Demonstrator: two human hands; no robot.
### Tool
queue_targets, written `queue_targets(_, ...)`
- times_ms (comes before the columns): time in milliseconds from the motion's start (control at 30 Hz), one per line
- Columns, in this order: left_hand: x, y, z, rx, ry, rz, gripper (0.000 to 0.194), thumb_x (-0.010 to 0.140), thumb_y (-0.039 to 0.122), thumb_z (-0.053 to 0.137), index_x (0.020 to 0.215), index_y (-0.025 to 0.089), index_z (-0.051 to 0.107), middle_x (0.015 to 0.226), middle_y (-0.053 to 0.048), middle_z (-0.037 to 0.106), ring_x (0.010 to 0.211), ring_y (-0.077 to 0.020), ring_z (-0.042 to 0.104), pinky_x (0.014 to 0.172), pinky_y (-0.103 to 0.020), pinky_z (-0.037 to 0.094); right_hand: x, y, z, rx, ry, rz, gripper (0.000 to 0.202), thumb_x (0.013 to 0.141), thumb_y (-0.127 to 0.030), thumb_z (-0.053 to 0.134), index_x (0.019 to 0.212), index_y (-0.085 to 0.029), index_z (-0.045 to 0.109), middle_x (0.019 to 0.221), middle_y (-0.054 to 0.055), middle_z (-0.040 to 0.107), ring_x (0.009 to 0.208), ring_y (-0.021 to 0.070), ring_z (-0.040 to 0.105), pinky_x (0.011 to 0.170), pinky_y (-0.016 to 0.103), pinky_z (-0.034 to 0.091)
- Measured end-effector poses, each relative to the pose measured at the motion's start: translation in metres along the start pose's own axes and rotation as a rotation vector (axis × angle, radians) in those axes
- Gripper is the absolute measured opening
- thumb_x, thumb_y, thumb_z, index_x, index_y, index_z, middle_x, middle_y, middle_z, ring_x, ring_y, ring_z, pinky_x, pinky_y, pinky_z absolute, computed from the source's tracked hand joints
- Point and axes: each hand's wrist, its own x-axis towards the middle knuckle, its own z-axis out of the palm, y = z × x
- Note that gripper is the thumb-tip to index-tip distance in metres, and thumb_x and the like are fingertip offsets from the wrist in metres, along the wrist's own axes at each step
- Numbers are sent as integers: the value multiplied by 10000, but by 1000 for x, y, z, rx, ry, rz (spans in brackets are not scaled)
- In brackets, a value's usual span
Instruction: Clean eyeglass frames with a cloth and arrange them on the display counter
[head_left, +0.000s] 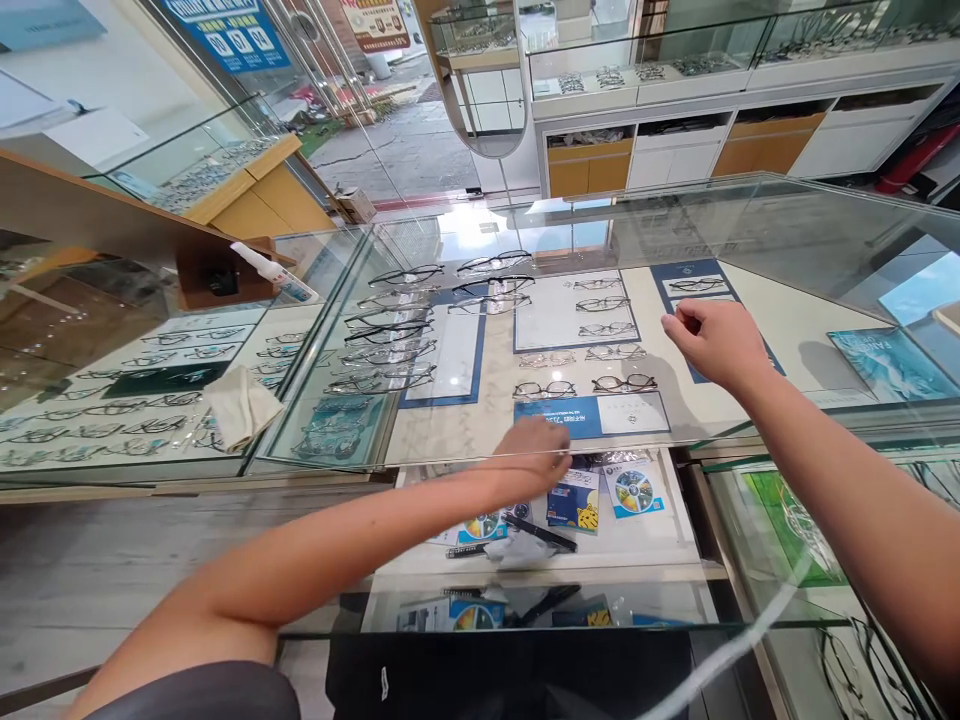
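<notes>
My left hand (532, 455) is at the front edge of the glass counter, above the far end of an open drawer (675, 530). Its fingers bend downward and are blurred, so any grip is unclear. In the drawer lie a dark blue booklet with a yellow cartoon animal (574, 505), a card with a round colour design (636, 490), a black pen (541, 533) and crumpled clear plastic (517, 550). On the right, my right hand (716, 340) is curled into a loose fist over the glass top (480, 225), beside eyeglasses (697, 285) on a blue-edged card. Nothing shows in it.
Rows of eyeglasses (390, 328) are displayed in the case. A white cloth (241, 408) and a white bottle (274, 272) rest on the left counter. A pale strand (742, 645) crosses the lower right. An oval mirror (480, 80) stands across the room.
</notes>
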Motion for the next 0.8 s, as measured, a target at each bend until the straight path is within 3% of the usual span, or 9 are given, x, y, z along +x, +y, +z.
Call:
queue_targets(100,-61,38,-35,-268,-95,128,200,1078,337,524,1066,255,706,892,-12,792,775,-196,699,694,-327,462,0,2,1,22,13,16,366,920,-394,598,635,-243,423,574,16,513,604,194,421,615,357,250)
queue_targets(167,-76,42,-72,-257,15,196,215,1086,346,523,1072,251,716,865,-7,787,734,-176,686,698,-315,463,0,4,2,59,51,40,366,919,-395,599,633,-244,428,563,12,503,600,193,422,617,359,263)
queue_targets(233,-67,26,-115,-123,224,196,226,1079,319,529,1045,239,738,945,-26,800,827,-186,705,793,-327,490,0,6,2,105,82,87,369,922,-394,602,634,-244,428,552,8,496,595,189,417,621,361,279)
queue_targets(300,-40,-6,-158,75,370,154,219,1059,351,585,1041,228,764,1128,-59,812,1044,-235,712,967,-392,490,1,8,2,145,81,130,376,934,-402,605,640,-244,432,550,7,506,593,186,421,629,366,296)
queue_targets(400,11,-60,-203,294,404,51,183,972,365,702,1019,222,808,1430,-75,751,1350,-325,606,1145,-509,395,1,12,2,179,57,151,394,944,-431,607,644,-241,436,557,1,515,588,177,424,640,369,312)
queue_targets(467,39,-89,-217,356,314,5,190,912,383,760,983,224,836,1502,-67,721,1421,-364,541,1185,-554,342,2,14,2,199,56,146,408,940,-450,601,638,-239,426,561,-8,498,582,172,415,640,364,317)
queue_targets(567,65,-113,-222,331,206,-38,209,879,429,775,935,248,864,1490,-43,734,1411,-361,531,1207,-554,310,1,16,2,219,63,145,421,931,-467,587,627,-238,408,562,-14,472,584,173,411,635,358,323)
queue_targets(800,89,-125,-226,325,120,-127,232,824,488,808,923,294,887,1225,-39,833,1240,-314,620,1213,-491,317,2,15,2,215,64,122,414,914,-473,582,617,-242,410,564,-7,474,600,182,414,630,358,330)
